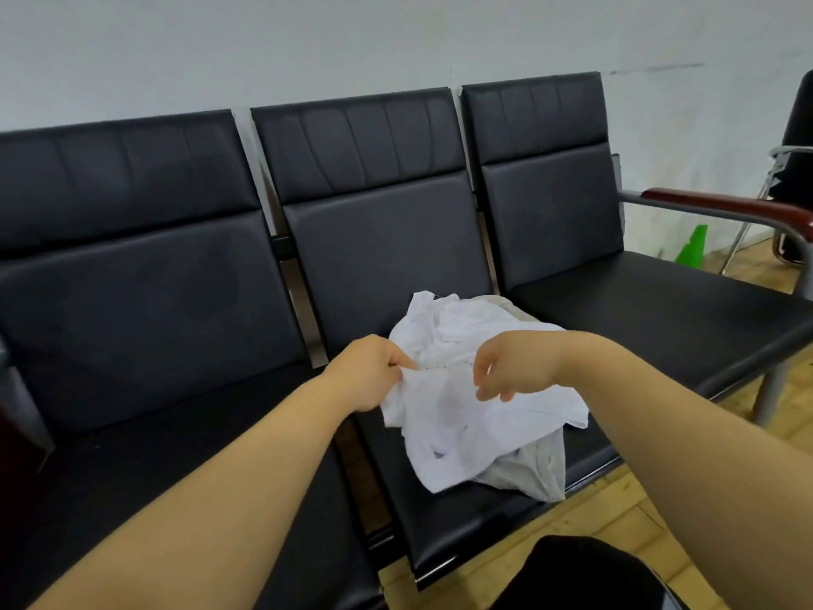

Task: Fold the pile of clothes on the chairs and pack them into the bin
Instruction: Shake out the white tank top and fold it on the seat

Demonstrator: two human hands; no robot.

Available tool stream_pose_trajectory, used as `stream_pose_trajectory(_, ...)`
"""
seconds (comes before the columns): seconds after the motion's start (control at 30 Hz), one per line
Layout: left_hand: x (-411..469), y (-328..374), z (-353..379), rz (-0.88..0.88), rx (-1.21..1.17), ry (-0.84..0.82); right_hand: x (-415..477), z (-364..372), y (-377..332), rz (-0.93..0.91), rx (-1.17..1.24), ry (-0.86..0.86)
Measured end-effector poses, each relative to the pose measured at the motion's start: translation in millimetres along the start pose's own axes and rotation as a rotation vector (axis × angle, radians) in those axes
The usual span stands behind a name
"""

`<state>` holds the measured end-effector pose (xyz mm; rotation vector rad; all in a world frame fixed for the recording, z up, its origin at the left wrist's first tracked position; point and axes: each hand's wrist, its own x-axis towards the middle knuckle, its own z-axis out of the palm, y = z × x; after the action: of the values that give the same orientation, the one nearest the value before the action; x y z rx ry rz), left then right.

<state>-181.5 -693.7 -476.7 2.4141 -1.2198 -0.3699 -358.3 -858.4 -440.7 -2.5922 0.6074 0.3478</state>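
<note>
Pinching grip, left hand (374,374) on the top edge of the white garment (462,433); right hand (510,367) curled over the same edge, hold unclear.

Head view: the left thumb and fingers nip the cloth, which is lifted slightly at that spot. The right hand's fingers are bent just above or on the fabric, and I cannot tell whether they have caught it. The white garment lies crumpled on the seat of the middle chair (440,521), on top of a grey garment (534,475) that pokes out at the near right. Nothing looks folded yet and no bin is in frame. Judged progress is very early: first piece being picked up to spread, at least two pieces left to fold, all packing left to do.
</note>
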Motion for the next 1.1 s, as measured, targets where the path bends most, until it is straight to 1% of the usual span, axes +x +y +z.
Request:
stream_pose_trajectory(0.1,2.0,-7.9,0.4,0.007,0.099,-0.002,11.5,11.0,-0.7,0.023,0.035,0.015)
stream_pose_trajectory(0.2,2.5,-8.6,-6.9,0.034,0.002,0.100,21.3,20.5,1.1,0.040,0.116,0.050)
stream_pose_trajectory(0.27,2.5,-1.4,-14.6,0.025,-0.193,0.208,26.5,25.3,-3.2,0.024,0.193,0.102)
stream_pose_trajectory(0.33,0.6,12.6,-25.0,-0.006,-0.448,0.294,32.1,27.8,-11.4,-0.015,0.243,0.174)
stream_pose_trajectory(0.4,-0.3,27.0,-36.4,-0.025,-0.650,0.345,38.4,30.0,-21.9,-0.032,0.242,0.259)
stream_pose_trajectory(0.57,-1.0,45.7,-63.1,-0.099,-1.027,0.418,52.1,18.0,-25.1,-0.025,0.232,0.509)
stream_pose_trajectory(0.7,1.2,45.8,-83.1,-0.292,-1.440,0.470,42.9,-14.5,-29.7,-0.057,0.358,0.706)
stream_pose_trajectory(0.77,3.7,42.9,-89.1,-0.357,-1.536,0.492,36.6,-30.5,-37.2,-0.081,0.451,0.773)
stream_pose_trajectory(0.8,2.9,42.1,-91.5,-0.348,-1.514,0.492,33.3,-37.8,-41.9,-0.103,0.492,0.789)
stream_pose_trajectory(0.83,-1.8,42.9,-92.7,-0.302,-1.470,0.464,30.8,-44.0,-45.9,-0.126,0.520,0.793)
stream_pose_trajectory(0.9,-12.3,44.2,-97.4,-0.166,-1.317,0.332,22.6,-55.9,-57.5,-0.171,0.542,0.796)
stream_pose_trajectory(0.93,-16.3,42.0,-99.2,-0.107,-1.158,0.283,19.1,-60.2,-63.6,-0.196,0.549,0.796)
stream_pose_trajectory(0.97,-23.6,40.9,-102.9,-0.046,-0.939,0.254,16.3,-64.7,-70.6,-0.226,0.562,0.796)
stream_pose_trajectory(1.0,-30.8,39.3,-105.9,-0.005,-0.721,0.214,13.5,-67.7,-77.2,-0.247,0.579,0.792)
stream_pose_trajectory(1.03,-38.9,37.6,-110.5,0.014,-0.567,0.185,12.6,-69.8,-84.0,-0.271,0.598,0.779)
stream_pose_trajectory(1.07,-47.0,32.0,-119.7,-0.002,-0.518,0.161,10.4,-71.5,-94.1,-0.292,0.611,0.758)
stream_pose_trajectory(1.1,-53.1,28.0,-127.3,-0.028,-0.564,0.135,11.0,-72.3,-100.2,-0.303,0.629,0.735)
